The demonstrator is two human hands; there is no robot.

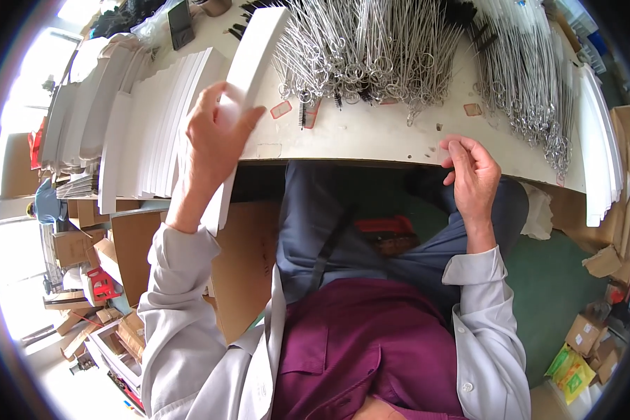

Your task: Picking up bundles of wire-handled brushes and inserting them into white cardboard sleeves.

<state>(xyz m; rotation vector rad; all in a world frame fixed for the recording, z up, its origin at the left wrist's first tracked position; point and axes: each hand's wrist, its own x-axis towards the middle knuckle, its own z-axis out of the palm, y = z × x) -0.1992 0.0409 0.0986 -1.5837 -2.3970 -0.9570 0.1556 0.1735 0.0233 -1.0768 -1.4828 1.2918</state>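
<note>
My left hand (215, 133) is closed around a long, slim white carton (259, 52), fingers on its far side and thumb toward me. The carton stands tilted across the table's front edge, beside a row of similar white cartons (157, 119). Just in front of the table edge, at the right, is my right hand (472, 171). Its fingers are curled in and the thumb lies against them, with nothing showing between. Beyond both hands lies a large heap of wire-handled brushes (371, 56), their looped ends toward me. Black bristles show on a few.
A second bundle of wire brushes (528, 84) lies on the white table (343, 143) at the right, next to more white cartons (598, 147). Small red-edged labels (281, 109) lie near the front. Cardboard boxes (241, 259) stand below left. A dark phone-like slab (181, 24) sits at the back left.
</note>
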